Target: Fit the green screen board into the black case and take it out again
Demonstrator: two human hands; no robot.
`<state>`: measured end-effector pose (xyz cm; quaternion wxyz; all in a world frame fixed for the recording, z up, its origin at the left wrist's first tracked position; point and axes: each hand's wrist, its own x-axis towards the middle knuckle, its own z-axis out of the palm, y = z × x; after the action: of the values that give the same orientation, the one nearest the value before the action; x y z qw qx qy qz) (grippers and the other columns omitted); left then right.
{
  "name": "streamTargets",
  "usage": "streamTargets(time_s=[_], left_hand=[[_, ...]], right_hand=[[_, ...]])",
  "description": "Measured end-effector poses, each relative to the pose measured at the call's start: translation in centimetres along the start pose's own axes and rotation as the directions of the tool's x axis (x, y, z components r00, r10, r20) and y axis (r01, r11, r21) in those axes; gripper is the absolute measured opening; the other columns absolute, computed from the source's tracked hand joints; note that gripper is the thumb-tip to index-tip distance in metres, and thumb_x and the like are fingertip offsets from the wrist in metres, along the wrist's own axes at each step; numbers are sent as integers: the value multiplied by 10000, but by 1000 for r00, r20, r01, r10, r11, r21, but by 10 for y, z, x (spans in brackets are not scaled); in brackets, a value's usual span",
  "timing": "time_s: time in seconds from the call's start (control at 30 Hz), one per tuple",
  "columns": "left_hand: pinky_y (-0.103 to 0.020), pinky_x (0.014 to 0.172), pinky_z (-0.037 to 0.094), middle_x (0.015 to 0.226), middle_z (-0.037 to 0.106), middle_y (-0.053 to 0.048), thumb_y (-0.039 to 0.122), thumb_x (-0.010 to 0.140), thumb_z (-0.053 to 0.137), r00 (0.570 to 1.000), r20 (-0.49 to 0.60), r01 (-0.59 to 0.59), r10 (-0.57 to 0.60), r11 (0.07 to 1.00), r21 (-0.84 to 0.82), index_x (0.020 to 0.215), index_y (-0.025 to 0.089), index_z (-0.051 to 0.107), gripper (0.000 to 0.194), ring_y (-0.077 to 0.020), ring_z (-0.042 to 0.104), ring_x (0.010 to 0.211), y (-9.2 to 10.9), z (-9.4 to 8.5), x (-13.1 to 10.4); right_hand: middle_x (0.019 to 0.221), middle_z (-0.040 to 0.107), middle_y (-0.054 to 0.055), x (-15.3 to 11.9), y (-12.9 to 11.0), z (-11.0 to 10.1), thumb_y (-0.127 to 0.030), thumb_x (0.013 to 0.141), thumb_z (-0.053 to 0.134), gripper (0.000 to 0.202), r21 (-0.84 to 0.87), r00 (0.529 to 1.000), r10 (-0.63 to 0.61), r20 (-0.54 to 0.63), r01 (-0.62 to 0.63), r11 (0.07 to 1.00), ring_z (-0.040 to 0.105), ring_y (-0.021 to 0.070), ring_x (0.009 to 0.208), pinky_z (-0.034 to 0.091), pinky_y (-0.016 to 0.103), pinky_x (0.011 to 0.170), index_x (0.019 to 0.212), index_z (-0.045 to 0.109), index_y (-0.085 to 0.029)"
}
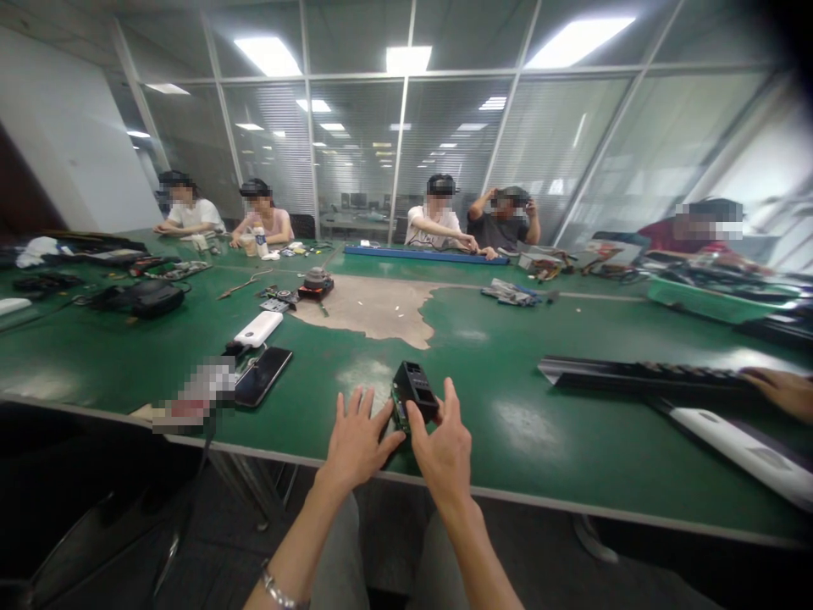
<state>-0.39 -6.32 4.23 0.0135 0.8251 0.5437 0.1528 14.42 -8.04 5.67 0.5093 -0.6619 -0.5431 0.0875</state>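
A black boxy device with square openings on top stands near the front edge of the green table. Along its left side a green circuit board shows. My left hand lies on the table just left of the device, its fingers spread, the thumb and index finger close to the board. On the right, my right hand is at the device's near right side, thumb against it and fingers apart; part of those fingers is hidden behind the device.
A dark phone and white power bank lie left. Grey gloves are beyond. At right are a long black rail, another person's hand, a white long device and a green basket. Several people sit across.
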Motion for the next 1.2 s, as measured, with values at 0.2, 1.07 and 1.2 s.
streamTargets(time_s=[0.2,1.07,1.2], left_hand=[[-644,1130,128,1543,338,-80,660,932,279,1000,-6,-5,5,1000,-7,1449,355,361,606,-347,203,1443,-1,0,0],[-586,1171,69,1568,270,-129,674,865,337,999,53,-1,1,1000,2,1494,148,291,822,-345,136,1462,-3,-2,-1],[-590,1169,80,1564,280,-127,664,866,356,999,54,3,-4,1000,3,1495,160,292,808,-344,151,1458,-2,-2,-1]], right_hand=[[1159,674,148,3,-8,1,-512,861,528,806,-57,999,-46,29,48,997,656,293,1033,496,419,863,1512,222,-147],[1381,510,212,-14,13,15,-565,808,584,916,-141,994,-89,63,97,985,540,321,1211,453,447,972,1506,214,-101],[1351,540,202,-13,11,16,-571,807,583,913,-137,994,-65,83,76,988,544,328,1202,454,443,965,1503,225,-99]])
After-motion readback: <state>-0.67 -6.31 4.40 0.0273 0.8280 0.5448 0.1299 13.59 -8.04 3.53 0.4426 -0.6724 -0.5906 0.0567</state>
